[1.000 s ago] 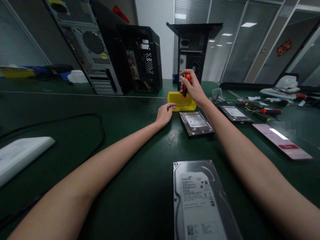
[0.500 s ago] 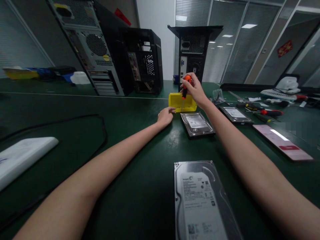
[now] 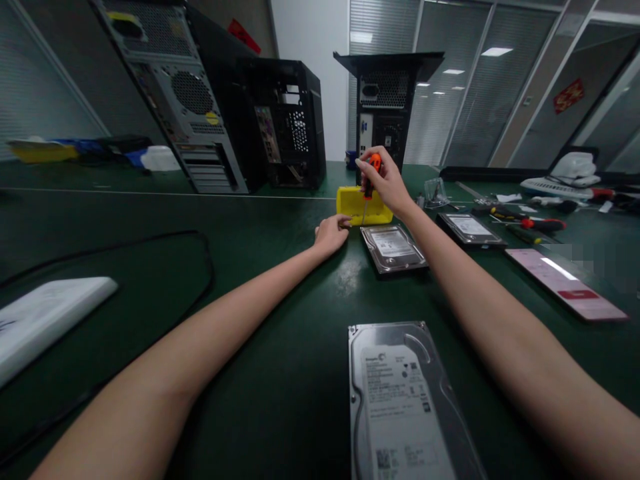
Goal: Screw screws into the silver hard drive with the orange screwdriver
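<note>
My right hand [image 3: 383, 175] is closed on the orange and black handle of a screwdriver [image 3: 369, 185], held upright with its shaft pointing down in front of a yellow case [image 3: 383, 210]. Beside the case's lower left edge, my left hand [image 3: 331, 233] has its fingers pressed together near the screwdriver's tip; whatever they pinch is too small to make out. Just below the tip lies a silver hard drive [image 3: 393, 245] with a white label. A larger hard drive [image 3: 400, 400] rests flat nearest to me. The exact contact of the tip is unclear.
Three black computer cases [image 3: 200, 100] stand at the back. On the right are another drive [image 3: 469, 228], a pink phone [image 3: 565, 283], a clear bag of screws [image 3: 436, 193] and pliers [image 3: 543, 225]. A white device [image 3: 50, 313] and a black cable [image 3: 213, 260] lie left.
The fingers of my right hand have shifted slightly around the top of the screwdriver handle. My left hand stays almost in place.
</note>
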Action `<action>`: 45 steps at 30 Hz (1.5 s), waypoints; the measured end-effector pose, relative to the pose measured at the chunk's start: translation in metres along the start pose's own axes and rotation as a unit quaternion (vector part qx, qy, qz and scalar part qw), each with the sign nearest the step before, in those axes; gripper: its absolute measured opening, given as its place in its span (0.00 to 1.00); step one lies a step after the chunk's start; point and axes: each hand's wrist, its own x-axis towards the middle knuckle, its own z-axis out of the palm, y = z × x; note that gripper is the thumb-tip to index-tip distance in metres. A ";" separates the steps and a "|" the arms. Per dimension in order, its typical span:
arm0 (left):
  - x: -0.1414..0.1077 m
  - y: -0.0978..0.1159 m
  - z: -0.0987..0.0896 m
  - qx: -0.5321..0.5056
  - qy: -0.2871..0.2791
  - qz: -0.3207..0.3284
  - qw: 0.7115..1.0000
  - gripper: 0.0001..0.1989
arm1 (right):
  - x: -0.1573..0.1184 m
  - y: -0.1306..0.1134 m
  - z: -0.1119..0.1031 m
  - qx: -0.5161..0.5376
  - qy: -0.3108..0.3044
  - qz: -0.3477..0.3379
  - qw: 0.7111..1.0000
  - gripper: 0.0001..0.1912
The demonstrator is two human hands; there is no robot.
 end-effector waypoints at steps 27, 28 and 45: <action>0.000 -0.001 0.002 -0.034 0.011 0.033 0.999 0.17 | 0.000 -0.004 -0.006 0.027 0.016 0.040 0.999 0.32; 0.000 -0.001 0.002 -0.036 0.013 0.042 0.998 0.17 | 0.000 -0.004 -0.007 0.026 0.016 0.042 0.999 0.32; -0.004 0.008 0.000 -0.025 0.029 0.161 0.986 0.15 | -0.003 -0.010 -0.013 -0.011 -0.027 0.025 0.999 0.27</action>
